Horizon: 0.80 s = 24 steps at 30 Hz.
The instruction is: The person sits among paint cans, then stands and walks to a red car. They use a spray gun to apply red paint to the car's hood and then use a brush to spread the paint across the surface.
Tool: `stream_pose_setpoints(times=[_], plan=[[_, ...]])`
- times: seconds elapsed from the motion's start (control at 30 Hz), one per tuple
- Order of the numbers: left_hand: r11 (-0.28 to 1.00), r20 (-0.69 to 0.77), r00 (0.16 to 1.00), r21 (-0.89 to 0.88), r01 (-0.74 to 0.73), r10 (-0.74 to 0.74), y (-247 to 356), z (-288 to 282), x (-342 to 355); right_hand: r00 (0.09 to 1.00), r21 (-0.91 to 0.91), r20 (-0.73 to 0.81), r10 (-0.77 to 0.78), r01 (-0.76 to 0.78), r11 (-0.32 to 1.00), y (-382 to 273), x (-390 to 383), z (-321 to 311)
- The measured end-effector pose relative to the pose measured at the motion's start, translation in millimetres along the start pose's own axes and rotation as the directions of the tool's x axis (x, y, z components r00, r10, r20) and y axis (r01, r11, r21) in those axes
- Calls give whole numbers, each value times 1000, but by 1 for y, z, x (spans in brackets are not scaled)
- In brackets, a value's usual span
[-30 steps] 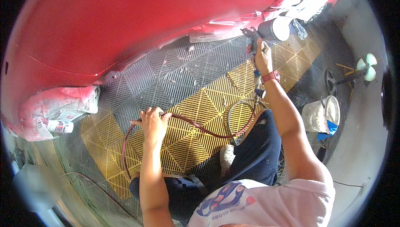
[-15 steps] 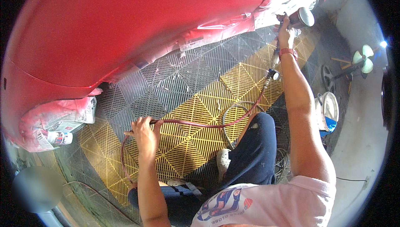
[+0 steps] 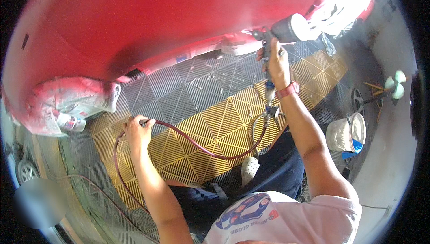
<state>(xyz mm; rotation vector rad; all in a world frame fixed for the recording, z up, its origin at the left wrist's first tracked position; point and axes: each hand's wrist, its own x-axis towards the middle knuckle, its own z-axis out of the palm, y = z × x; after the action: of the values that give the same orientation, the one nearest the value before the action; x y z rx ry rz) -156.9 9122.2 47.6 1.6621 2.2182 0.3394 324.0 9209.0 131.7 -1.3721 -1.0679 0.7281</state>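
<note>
My right hand (image 3: 278,64) grips a spray gun (image 3: 268,42) by its handle, with a dark cup (image 3: 289,28) tilted to the right and a small gauge below the grip. The nozzle is close to the lower edge of a glossy red car panel (image 3: 179,15). From the gun a dark red air hose (image 3: 210,153) sags in a loop over to my left hand (image 3: 139,129), whose fingers are closed around it. Beyond that hand, the hose curves back down toward my legs. Part of the gun is hidden by my right fingers.
Red-sprayed newspaper (image 3: 85,98) covers the wheel area at left, with a white cup (image 3: 71,122) against it. White sheeting (image 3: 345,6) hangs at far right. A paint-stained bucket (image 3: 342,134) and a fan (image 3: 395,85) stand at right. Yellow and grey grid tiles (image 3: 210,127) form the floor.
My right hand has brought the spray gun left and nearer to me along the panel. My left hand has shifted left and slightly away with the hose, which now sags deeper.
</note>
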Motion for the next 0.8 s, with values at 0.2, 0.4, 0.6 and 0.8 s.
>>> stream_pose_setpoints(times=[0.2, 0.4, 0.6, 0.8], plan=[[999, -50, 998, 29, 28, -27, -89, -32, 0, 977, -24, 209, 29, -25, 999, -21, -77, 136], [947, -154, 941, 66, 313, -301, -110, -92, -35, 943, -109, 330, -41, 81, 991, -22, -124, 247], [900, -207, 879, -18, 436, -430, -169, -111, -59, 865, -80, 496, -74, 131, 988, -64, -166, 327], [933, -171, 918, -85, 349, -358, -182, -103, -50, 694, 128, 715, -83, -14, 992, -83, -154, 350]])
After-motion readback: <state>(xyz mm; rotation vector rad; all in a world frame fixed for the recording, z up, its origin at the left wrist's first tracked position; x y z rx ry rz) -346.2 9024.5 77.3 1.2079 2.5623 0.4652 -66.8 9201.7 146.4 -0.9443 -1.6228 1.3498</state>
